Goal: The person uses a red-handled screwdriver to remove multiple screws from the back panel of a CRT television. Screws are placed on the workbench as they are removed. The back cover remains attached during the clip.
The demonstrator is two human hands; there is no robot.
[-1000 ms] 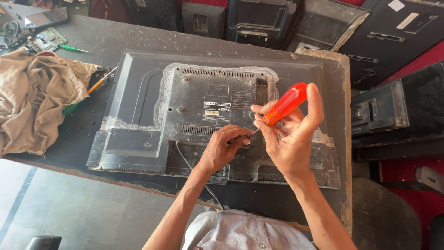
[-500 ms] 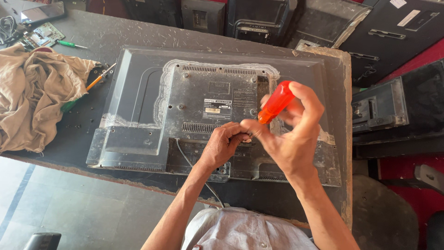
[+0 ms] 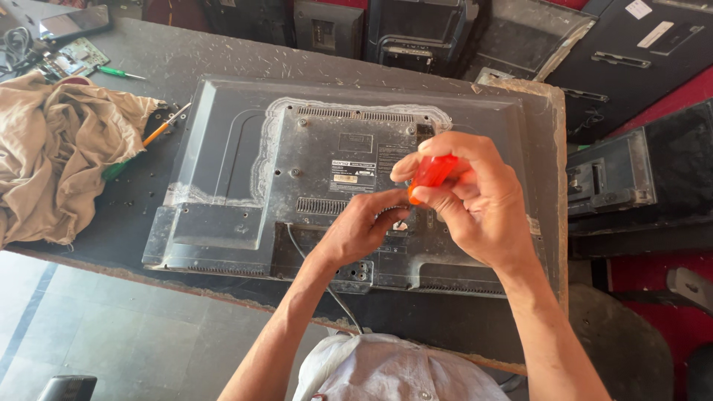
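**Ravi:** Since half a second ago the right hand point(image 3: 475, 197) has tipped the orange-handled screwdriver point(image 3: 431, 174) steeper, and the left hand point(image 3: 364, 226) has crept up until its fingertips sit by the tip.

**Meena:** How are the 2 hands set?

**Ravi:** Right hand is clenched around the handle, a little right of centre frame. Left hand is curled, fingers pinched at the shaft's lower end; whether it grips a screw I cannot tell, the spot is hidden.

**Meena:** How will the tool handle?

**Ravi:** My guess: light, stiff, a hard plastic grip that could slip in a sweaty palm. Best held full round the handle, as now, with the other hand steadying the tip.

**Meena:** And what lies under it?

**Ravi:** Directly beneath both hands, the grey back cover point(image 3: 245, 156) of a flat television lying face down, filling the middle of the frame. Likely broad, thin plastic that flexes and cracks if prised; the glass underneath is fragile, so lift by the edges.

**Meena:** Further out?

**Ravi:** The dark surface point(image 3: 186, 59) carries a beige cloth point(image 3: 59, 156) at the left, 1 more orange-tipped screwdriver point(image 3: 160, 130) beside it, a green one point(image 3: 119, 72) in the upper left, and other sets stacked along the top and right.
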